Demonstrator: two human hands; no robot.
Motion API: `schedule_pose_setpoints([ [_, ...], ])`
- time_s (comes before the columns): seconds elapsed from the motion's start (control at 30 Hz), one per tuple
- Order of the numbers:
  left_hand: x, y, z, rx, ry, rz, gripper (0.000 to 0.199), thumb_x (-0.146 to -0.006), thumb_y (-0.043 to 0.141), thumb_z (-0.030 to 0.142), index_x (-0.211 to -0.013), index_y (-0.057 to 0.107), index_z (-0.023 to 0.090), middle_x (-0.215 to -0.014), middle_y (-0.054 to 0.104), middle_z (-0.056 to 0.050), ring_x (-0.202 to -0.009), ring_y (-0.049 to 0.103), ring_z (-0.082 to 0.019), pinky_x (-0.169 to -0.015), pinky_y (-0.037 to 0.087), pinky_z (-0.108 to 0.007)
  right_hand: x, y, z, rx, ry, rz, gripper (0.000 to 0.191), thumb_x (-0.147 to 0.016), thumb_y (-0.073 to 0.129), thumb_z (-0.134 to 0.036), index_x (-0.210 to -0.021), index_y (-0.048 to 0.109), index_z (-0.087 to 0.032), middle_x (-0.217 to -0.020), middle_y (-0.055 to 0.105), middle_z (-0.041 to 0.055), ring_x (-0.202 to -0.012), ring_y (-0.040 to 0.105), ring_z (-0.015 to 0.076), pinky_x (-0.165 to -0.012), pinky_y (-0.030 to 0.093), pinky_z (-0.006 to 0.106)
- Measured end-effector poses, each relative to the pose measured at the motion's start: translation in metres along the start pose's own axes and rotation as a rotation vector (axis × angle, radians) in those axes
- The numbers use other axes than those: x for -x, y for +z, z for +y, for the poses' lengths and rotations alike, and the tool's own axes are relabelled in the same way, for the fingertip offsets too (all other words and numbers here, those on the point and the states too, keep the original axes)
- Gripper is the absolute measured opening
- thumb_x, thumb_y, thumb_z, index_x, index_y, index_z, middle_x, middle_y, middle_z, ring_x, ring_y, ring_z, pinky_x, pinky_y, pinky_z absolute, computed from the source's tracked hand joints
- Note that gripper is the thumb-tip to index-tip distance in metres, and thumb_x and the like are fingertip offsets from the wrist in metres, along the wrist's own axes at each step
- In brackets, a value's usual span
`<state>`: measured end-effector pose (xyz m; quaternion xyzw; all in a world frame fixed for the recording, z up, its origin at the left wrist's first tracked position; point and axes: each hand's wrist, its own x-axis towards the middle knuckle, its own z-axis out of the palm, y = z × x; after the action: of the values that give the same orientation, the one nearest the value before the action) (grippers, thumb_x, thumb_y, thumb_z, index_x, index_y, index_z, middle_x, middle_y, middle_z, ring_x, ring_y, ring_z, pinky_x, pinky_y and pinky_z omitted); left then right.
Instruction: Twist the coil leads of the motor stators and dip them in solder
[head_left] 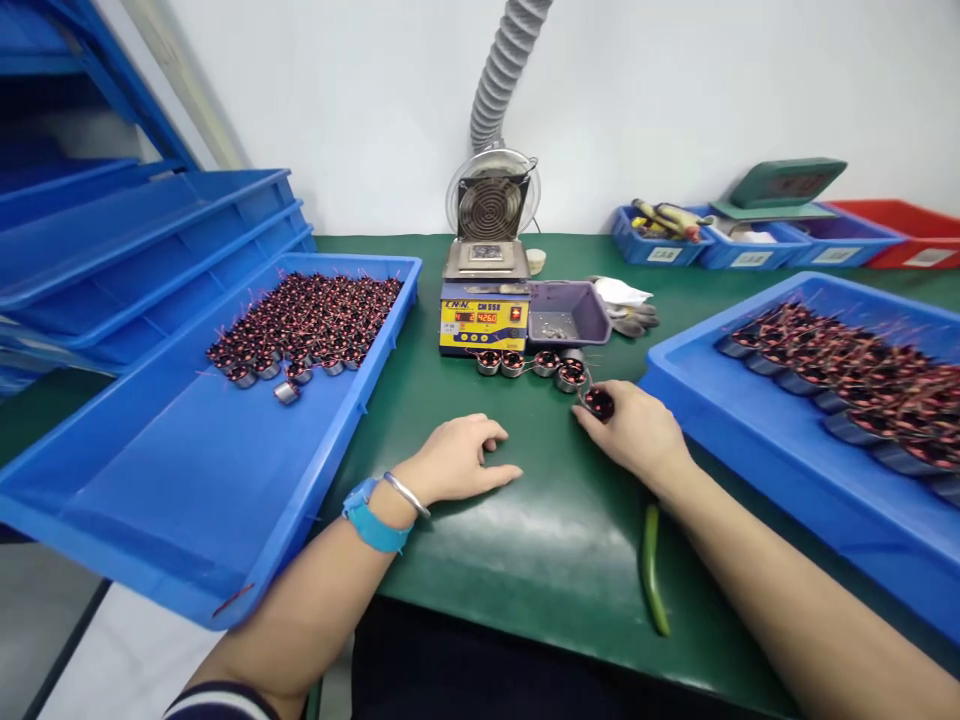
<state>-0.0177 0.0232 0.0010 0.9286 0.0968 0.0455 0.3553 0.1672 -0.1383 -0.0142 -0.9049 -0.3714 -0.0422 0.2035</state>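
My right hand (636, 432) rests on the green mat and pinches a small copper-wound motor coil (599, 402) at its fingertips. Just beyond it a short row of similar coils (525, 362) lies in front of the yellow solder pot (484, 318). My left hand (457, 462) lies on the mat with its fingers curled loosely and nothing in it; a blue band and a metal bangle circle its wrist. A large blue tray (187, 480) at the left holds several coils (307, 318) in its far half. Another blue tray (787, 450) at the right holds stacked coils (862, 385).
A fume fan (491, 205) with a grey hose stands behind the solder pot, beside a small purple bin (568, 315) and grey gloves (634, 318). Blue and red bins (750, 245) line the back wall. Stacked blue trays (142, 250) sit at far left. A green cable (652, 570) lies under my right forearm.
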Motion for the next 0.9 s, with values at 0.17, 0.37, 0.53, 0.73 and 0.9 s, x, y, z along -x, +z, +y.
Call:
schedule_pose_setpoints([
  [0.17,-0.001,0.009,0.005,0.332,-0.151,-0.039,0.033,-0.078,0.072,0.042,-0.089,0.071,0.011,-0.07,0.065,-0.002,-0.059,0.053,-0.011,-0.058,0.042,-0.023,0.047,0.01,-0.038,-0.225,-0.225,-0.114,0.026,-0.079,0.065,-0.046,-0.088,0.061,-0.022,-0.073,0.065,0.0037,-0.055,0.06,0.0172,-0.055,0.048,0.03],
  [0.37,-0.004,0.015,0.007,0.683,-0.227,-0.052,0.024,-0.076,0.073,0.032,-0.068,0.066,0.011,-0.064,0.065,-0.001,-0.061,0.056,-0.01,-0.059,0.044,-0.021,0.072,0.017,-0.055,-0.415,-0.346,-0.078,0.036,-0.082,0.064,-0.054,-0.069,0.05,-0.024,-0.062,0.056,0.0018,-0.047,0.05,0.0143,-0.047,0.04,0.029],
  [0.53,-0.01,0.024,0.012,0.801,-0.212,0.09,0.023,-0.075,0.073,0.026,-0.062,0.061,0.012,-0.06,0.061,0.001,-0.057,0.054,-0.008,-0.056,0.043,-0.02,0.069,0.02,-0.055,-0.442,-0.372,-0.107,0.034,-0.081,0.063,-0.053,-0.069,0.053,-0.023,-0.061,0.054,0.0016,-0.047,0.048,0.0135,-0.047,0.039,0.029],
  [0.73,-0.024,0.008,0.007,0.88,-0.359,0.606,0.028,-0.078,0.072,0.034,-0.066,0.056,0.014,-0.054,0.051,0.007,-0.046,0.041,-0.003,-0.047,0.034,-0.018,0.066,0.013,-0.055,-0.526,-0.216,-0.202,0.046,-0.067,0.074,-0.064,-0.072,0.057,-0.023,-0.053,0.053,-0.0007,-0.044,0.047,0.0136,-0.046,0.04,0.03],
  [0.9,-0.014,-0.003,0.009,0.816,-0.387,0.236,0.007,-0.069,0.067,0.009,-0.07,0.061,0.013,-0.06,0.057,0.005,-0.053,0.049,-0.004,-0.055,0.04,-0.018,0.05,0.006,-0.054,-0.934,0.021,-0.42,0.063,-0.064,0.074,-0.072,-0.095,0.064,-0.018,-0.061,0.063,0.0018,-0.048,0.054,0.0129,-0.048,0.047,0.028],
])
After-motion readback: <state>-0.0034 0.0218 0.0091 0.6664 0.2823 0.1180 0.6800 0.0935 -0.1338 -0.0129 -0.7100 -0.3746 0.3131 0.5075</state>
